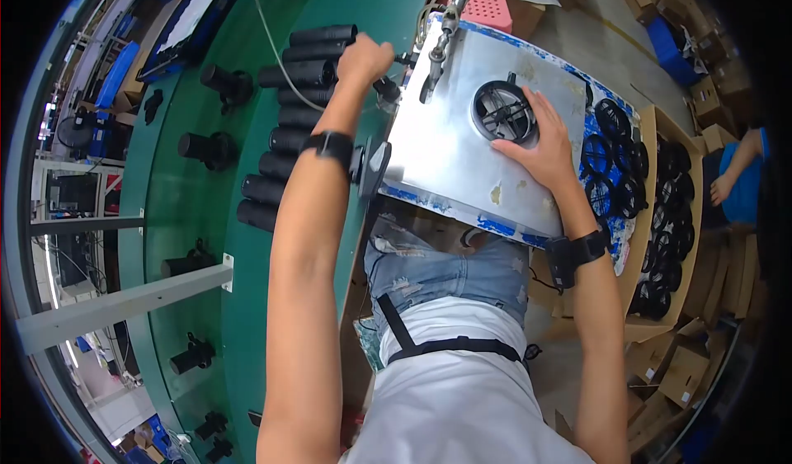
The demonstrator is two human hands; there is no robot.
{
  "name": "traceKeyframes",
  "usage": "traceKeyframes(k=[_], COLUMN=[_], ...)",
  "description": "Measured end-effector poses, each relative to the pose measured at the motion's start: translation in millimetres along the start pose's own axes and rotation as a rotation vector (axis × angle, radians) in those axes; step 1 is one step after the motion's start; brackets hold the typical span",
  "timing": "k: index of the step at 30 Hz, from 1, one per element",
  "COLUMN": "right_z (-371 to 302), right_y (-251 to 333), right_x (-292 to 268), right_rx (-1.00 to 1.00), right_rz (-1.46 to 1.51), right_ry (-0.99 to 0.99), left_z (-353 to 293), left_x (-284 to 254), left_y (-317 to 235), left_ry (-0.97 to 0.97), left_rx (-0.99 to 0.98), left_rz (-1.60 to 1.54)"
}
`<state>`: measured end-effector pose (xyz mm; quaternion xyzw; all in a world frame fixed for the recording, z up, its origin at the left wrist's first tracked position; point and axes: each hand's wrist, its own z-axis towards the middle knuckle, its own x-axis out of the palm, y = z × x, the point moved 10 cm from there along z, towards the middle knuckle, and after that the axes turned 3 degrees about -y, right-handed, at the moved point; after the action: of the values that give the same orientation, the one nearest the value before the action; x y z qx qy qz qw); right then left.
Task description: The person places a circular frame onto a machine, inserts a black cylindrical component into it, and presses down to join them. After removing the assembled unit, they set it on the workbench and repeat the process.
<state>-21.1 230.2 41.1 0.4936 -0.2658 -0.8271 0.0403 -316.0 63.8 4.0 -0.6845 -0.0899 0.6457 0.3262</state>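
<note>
Biggest worry here imo is the black spoked ring [505,113] sliding: it sits about mid-way across the bare metal tabletop [462,163], a bit nearer the far edge, and that sheet looks slick, so a lopsided push from one side could skate it off its spot. The right hand [544,142] is half open and curved round the ring's right side, thumb at the near rim and fingers at the far one, so it's steadying it more than clamping it, I'd say. The left hand [365,60] is curled into a loose fist over the right edge of the green tabletop [252,117], just beside the far end of the row of black cylinders [301,74]; can't tell whether it's gripping anything (the fingers hide whatever might be in there). Two more risks on that side: a low elbow or forearm could set those cylinders rolling, and the thin pale cord [268,32] crossing them could snag on the wrist. Also, the metal fitting [445,39] stands at the metal tabletop's far left corner, close to the left hand, so a careless swing could mean bashed knuckles.
</note>
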Motion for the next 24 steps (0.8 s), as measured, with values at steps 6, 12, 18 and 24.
traceKeyframes(k=[6, 12, 18, 24], right_z=[0, -7, 1, 61], right_y=[12, 16, -12, 1], right_x=[4, 6, -8, 23], right_rx=[-0.052, -0.002, 0.081, 0.259], right_rz=[-0.039, 0.011, 0.159, -0.521], right_ry=[-0.017, 0.025, -0.052, 0.431], left_z=[45, 28, -140, -198], left_x=[79, -5, -91, 29], left_y=[40, 45, -93, -134], left_ry=[0.304, -0.071, -0.124, 0.235], left_rx=[-0.357, -0.236, 0.619, 0.951], left_rz=[-0.445, -0.422, -0.564, 0.115])
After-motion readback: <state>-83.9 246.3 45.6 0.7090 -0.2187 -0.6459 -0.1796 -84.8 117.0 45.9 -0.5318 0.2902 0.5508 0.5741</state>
